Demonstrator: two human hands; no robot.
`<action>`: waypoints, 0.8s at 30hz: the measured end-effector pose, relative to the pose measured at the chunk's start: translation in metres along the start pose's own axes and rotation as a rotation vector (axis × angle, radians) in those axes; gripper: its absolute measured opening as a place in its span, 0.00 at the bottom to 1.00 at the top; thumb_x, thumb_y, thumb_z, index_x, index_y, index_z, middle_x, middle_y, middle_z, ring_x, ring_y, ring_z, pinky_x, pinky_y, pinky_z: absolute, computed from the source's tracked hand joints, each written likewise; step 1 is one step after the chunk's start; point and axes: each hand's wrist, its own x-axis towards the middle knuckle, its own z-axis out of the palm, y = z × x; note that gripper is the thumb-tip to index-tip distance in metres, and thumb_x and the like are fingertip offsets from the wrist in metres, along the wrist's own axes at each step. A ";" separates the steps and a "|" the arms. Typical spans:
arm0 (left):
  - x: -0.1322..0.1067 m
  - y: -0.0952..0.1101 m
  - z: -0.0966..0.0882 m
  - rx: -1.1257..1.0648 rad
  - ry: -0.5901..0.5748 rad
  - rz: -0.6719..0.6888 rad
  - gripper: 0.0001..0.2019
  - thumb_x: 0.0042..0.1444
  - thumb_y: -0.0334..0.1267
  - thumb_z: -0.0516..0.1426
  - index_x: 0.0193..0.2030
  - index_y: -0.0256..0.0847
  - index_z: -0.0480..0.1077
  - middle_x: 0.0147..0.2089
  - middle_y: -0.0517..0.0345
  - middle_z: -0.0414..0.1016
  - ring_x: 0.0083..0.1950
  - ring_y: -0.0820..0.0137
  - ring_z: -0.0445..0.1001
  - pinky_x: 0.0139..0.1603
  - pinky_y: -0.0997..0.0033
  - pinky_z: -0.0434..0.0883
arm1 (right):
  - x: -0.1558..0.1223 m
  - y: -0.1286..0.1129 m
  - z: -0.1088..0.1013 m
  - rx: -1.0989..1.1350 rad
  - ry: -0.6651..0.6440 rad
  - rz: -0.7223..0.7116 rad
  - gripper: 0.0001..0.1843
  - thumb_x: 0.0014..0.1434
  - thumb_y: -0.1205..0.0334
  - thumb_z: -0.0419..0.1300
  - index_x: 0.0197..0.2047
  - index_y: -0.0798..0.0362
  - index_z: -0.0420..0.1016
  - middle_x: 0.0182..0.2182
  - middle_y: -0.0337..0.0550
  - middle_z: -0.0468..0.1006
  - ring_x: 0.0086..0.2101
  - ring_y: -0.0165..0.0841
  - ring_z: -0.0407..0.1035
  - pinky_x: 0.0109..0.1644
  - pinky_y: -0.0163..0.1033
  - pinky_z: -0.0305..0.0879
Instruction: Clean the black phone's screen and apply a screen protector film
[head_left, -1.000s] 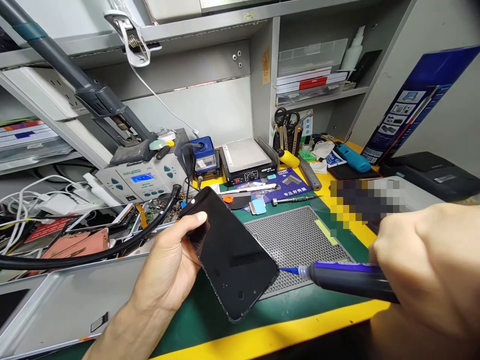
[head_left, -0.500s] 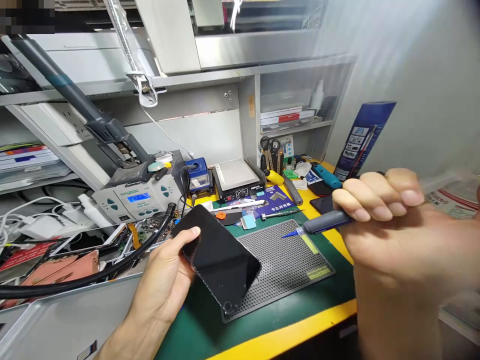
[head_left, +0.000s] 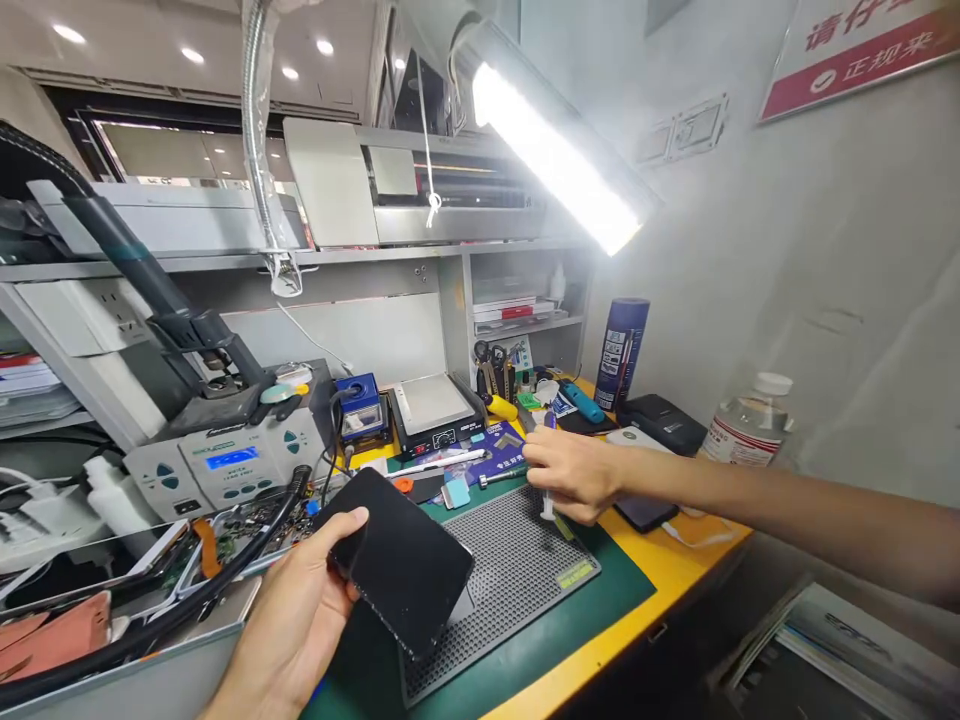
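My left hand (head_left: 300, 600) grips a black smartphone (head_left: 405, 565) by its left edge, thumb on top. The phone is tilted above a grey perforated mat (head_left: 510, 610), and its lower edge looks rough. My right hand (head_left: 574, 472) reaches over the far right part of this mat with its fingers closed round a slim syringe (head_left: 548, 508). Its pale plunger end sticks out below the fingers and a blue-purple part shows above them; the barrel is hidden in the hand.
A hot-air station (head_left: 232, 465) stands at the left, with a black hose (head_left: 247, 555) running past a tray of parts. Behind the mat are a flat heating plate (head_left: 435, 405), a white pen-like tool (head_left: 450, 460) and scissors (head_left: 487, 355). A clear bottle (head_left: 754, 425) stands at right.
My right hand has moved left and away from me with the syringe, now turned upright with its plunger end down. The view has tilted up. My left hand still holds the smartphone.
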 end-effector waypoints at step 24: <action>0.008 0.055 -0.026 -0.182 0.165 0.202 0.07 0.56 0.25 0.60 0.35 0.41 0.78 0.31 0.60 0.83 0.26 0.73 0.79 0.23 0.76 0.79 | -0.037 0.001 0.005 -0.019 -0.239 0.196 0.10 0.57 0.78 0.55 0.39 0.58 0.73 0.40 0.51 0.71 0.42 0.40 0.65 0.50 0.45 0.62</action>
